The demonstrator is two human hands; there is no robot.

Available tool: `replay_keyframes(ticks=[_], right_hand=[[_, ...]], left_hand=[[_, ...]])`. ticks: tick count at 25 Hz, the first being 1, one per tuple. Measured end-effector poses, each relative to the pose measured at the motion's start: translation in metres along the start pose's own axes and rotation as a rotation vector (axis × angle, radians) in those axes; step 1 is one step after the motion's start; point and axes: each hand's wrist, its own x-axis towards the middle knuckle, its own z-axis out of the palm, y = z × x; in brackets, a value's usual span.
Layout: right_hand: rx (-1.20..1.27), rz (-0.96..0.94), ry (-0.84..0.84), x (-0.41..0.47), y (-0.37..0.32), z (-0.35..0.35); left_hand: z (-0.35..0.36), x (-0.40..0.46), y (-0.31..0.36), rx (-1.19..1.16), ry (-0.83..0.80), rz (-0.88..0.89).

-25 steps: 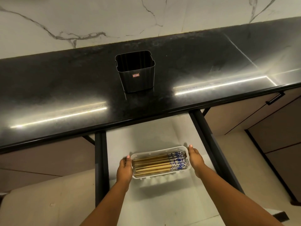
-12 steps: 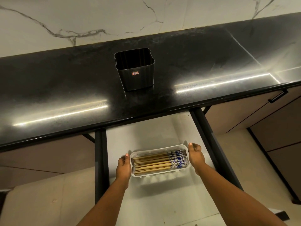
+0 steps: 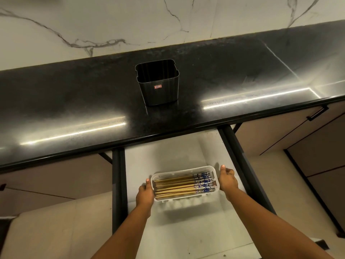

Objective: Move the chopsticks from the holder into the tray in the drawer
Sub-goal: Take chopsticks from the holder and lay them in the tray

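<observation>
Gripped at its left end by the left hand, thumb over the rim; right hand beside the right end with loosely curled fingers, contact unclear. Held: a white rectangular plastic tray filled with wooden chopsticks with blue-patterned tops, lying flat. Underneath, the open white-lined drawer. Above, a glossy black stone countertop bearing an empty black square plastic holder, backed by a white marble wall.
</observation>
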Motion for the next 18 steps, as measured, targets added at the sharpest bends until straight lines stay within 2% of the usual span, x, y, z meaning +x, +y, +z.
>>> replay_keyframes(ticks=[11, 15, 18], right_hand=[[-0.087, -0.012, -0.011, -0.015, 0.006, -0.001], [-0.271, -0.086, -0.115, -0.013, 0.005, 0.002], [-0.370, -0.164, -0.136, -0.015, 0.003, 0.007]], left_hand=[[0.000, -0.001, -0.008, 0.010, -0.042, -0.004], [-0.005, 0.005, -0.010, 0.006, -0.082, 0.010], [-0.007, 0.003, -0.016, 0.136, -0.109, 0.106]])
